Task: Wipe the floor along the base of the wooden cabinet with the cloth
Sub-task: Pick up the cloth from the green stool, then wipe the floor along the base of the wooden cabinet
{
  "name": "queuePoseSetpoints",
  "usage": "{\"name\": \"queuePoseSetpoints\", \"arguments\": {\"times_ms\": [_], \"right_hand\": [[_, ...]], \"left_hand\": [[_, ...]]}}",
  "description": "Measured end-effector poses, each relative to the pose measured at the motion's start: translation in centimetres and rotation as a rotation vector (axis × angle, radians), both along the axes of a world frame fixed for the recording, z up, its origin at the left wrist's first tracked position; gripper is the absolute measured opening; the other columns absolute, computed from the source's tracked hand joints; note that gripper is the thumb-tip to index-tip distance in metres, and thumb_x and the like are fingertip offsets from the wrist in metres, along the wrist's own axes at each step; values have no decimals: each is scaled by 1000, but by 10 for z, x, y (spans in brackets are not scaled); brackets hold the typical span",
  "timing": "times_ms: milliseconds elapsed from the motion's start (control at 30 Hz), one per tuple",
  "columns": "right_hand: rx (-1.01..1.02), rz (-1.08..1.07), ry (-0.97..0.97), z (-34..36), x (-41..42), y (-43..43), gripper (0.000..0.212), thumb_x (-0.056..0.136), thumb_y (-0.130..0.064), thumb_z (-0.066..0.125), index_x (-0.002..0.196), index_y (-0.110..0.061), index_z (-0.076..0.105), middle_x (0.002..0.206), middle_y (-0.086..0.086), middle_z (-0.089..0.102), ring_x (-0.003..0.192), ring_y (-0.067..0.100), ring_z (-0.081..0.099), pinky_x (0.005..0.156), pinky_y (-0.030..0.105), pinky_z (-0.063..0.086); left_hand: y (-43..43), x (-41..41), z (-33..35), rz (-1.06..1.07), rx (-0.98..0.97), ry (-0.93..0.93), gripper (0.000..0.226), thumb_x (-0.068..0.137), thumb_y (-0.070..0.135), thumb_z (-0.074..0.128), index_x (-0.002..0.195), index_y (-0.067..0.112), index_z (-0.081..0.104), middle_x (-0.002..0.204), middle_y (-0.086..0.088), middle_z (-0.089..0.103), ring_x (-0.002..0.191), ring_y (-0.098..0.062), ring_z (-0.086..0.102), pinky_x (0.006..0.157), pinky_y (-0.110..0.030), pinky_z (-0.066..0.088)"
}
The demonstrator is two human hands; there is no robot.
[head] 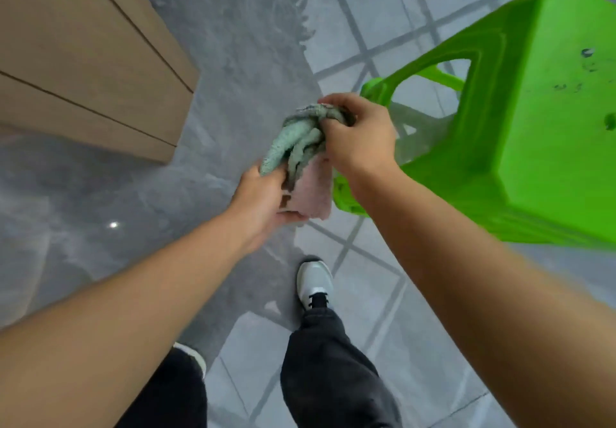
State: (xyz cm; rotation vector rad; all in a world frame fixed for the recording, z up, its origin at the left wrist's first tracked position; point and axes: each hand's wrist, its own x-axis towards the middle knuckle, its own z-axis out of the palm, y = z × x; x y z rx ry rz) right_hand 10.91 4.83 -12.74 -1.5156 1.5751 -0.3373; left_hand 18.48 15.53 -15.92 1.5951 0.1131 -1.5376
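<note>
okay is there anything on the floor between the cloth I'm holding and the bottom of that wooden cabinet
Nothing visible. The cloth is bunched in both hands, and the grey floor between it and the cabinet base looks bare. The green stool stands on the opposite side.

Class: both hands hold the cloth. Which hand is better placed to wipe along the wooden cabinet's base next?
Probably the left hand: it grips the cloth on the wooden cabinet side; the right hand is by the green stool.

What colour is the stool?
The plastic stool is bright green, shown best in the head view.
</note>
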Motion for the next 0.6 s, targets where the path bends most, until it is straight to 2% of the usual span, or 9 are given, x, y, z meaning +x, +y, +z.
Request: {"name": "queuePoseSetpoints", "arguments": {"times_ms": [67, 167, 267, 333, 400, 467, 500, 567, 600], "right_hand": [[272, -168, -114, -32, 43, 12, 26, 79, 1, 56, 77, -20, 72, 81, 9, 72, 77, 27, 71, 69, 39, 61], [560, -316, -203, -91, 98, 25, 32, 86, 5, 53, 66, -17, 65, 58, 10, 63, 41, 19, 60, 44, 23, 51], [665, -189, -192, -157, 144, 29, 31, 89, 7, 49, 65, -11, 57, 32, 3, 55, 27, 13, 52, 45, 23, 47], [683, -82, -191, -200, 175, 26, 26, 89, 7, 51, 68, -8, 54, 30, 0, 55, 31, 14, 54, 47, 24, 47], [653, -85, -262, -241, 201, 19, 18, 85, 10, 54, 76, -5, 58, 33, 3, 58, 32, 15, 55, 45, 23, 49], [567, -46, -262, -282, 220, 9, 8, 87, 1, 58, 93, -3, 62, 50, 7, 65, 33, 13, 58, 40, 24, 51], [478, 60, -176, -303, 227, 6, 20, 88, -9, 61, 108, -6, 62, 67, 8, 69, 45, 14, 64, 45, 25, 53], [229, 412, 42, -343, 229, 1, 55, 86, -31, 66, 136, -18, 50, 115, 10, 64, 96, 24, 67, 83, 32, 56], [127, 602, 120, -358, 227, 5, 71, 83, -40, 68, 145, -19, 39, 138, 11, 50, 121, 28, 54, 102, 35, 45]], "left_hand": [[33, 37, -12, 120, 68, 153, 19, 99, 23, 46, 101, 17, 64, 66, -4, 73, 50, -17, 68, 46, -28, 54], [67, 78, -47, 235, 123, 204, 24, 103, 20, 37, 116, 10, 55, 71, -11, 69, 45, -15, 65, 39, -23, 49], [78, 102, -105, 254, 174, 90, 16, 102, 13, 36, 110, 10, 50, 71, -12, 59, 39, -14, 58, 37, -22, 48], [74, 121, -154, 290, 191, 19, 11, 101, 12, 38, 102, 14, 49, 73, -12, 58, 40, -15, 57, 37, -23, 48], [64, 142, -207, 277, 173, -58, 8, 100, 16, 41, 100, 17, 49, 81, -11, 61, 48, -18, 59, 40, -27, 51], [61, 158, -262, 104, 170, -265, 14, 96, 25, 53, 108, 19, 55, 101, -12, 64, 73, -29, 65, 61, -38, 57], [64, 166, -287, -37, 186, -442, 29, 91, 31, 61, 117, 18, 58, 110, -11, 63, 92, -34, 66, 78, -43, 55], [82, 175, -323, -341, 306, -849, 59, 79, 48, 70, 128, 18, 57, 125, -13, 59, 118, -40, 53, 100, -45, 45], [96, 175, -337, -462, 413, -985, 77, 73, 60, 69, 136, 21, 50, 137, -16, 50, 126, -41, 44, 106, -48, 39]]}}
